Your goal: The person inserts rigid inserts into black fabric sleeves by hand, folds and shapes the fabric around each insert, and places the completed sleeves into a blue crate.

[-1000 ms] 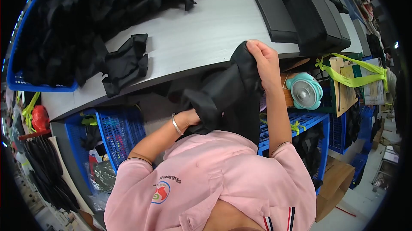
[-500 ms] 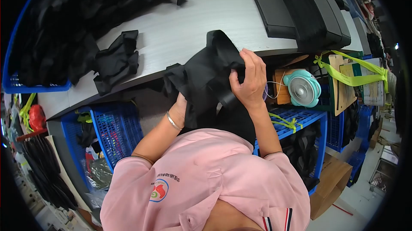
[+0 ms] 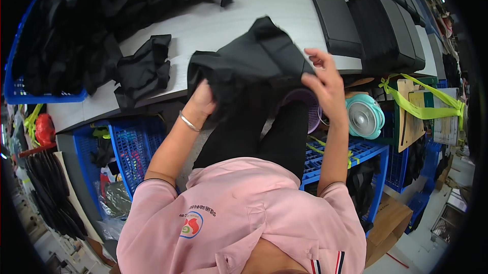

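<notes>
A piece of black fabric (image 3: 259, 58), folded and creased, stretches between my two hands above the table's near edge. My left hand (image 3: 203, 100), with a silver bangle at its wrist, is closed on the bunched left end; the fabric hides part of its fingers. At the right end, my right hand (image 3: 327, 81) has its thumb against the fabric's corner, with the other fingers curled above it. To the left, a separate crumpled black fabric piece (image 3: 145, 70) lies on the table by the edge.
A large heap of black fabric (image 3: 66, 35) fills a blue basket (image 3: 48, 98) at the left. Black flat panels (image 3: 333, 19) are stacked at the back right of the table (image 3: 203, 24). Below stand a teal fan (image 3: 363, 116), a purple basket (image 3: 305, 96) and a blue crate (image 3: 134, 157).
The black fabric has been spread wider and lifted away from my body. My right hand has moved right; my left hand has moved slightly left and up.
</notes>
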Tool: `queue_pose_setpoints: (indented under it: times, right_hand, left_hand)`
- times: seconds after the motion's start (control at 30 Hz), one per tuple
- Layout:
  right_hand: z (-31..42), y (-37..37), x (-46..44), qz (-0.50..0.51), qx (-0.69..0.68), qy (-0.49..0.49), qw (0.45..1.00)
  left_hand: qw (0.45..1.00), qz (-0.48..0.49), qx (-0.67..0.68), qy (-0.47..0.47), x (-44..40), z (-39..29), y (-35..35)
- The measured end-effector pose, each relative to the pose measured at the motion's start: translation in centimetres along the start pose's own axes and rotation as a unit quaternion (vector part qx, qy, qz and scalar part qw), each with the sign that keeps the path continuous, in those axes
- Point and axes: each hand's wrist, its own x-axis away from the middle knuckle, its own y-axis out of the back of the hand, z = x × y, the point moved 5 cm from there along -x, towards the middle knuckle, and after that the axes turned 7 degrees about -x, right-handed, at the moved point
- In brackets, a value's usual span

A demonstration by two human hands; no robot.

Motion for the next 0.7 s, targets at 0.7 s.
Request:
queue_pose_setpoints:
  times: [0.7]
  right_hand:
    - [-8.8,-9.1,-2.0,-0.150,-0.149,-0.199,0.957]
  left_hand:
    - [0.918,-0.201,-0.342,-0.015,-8.7,-3.2,1.8]
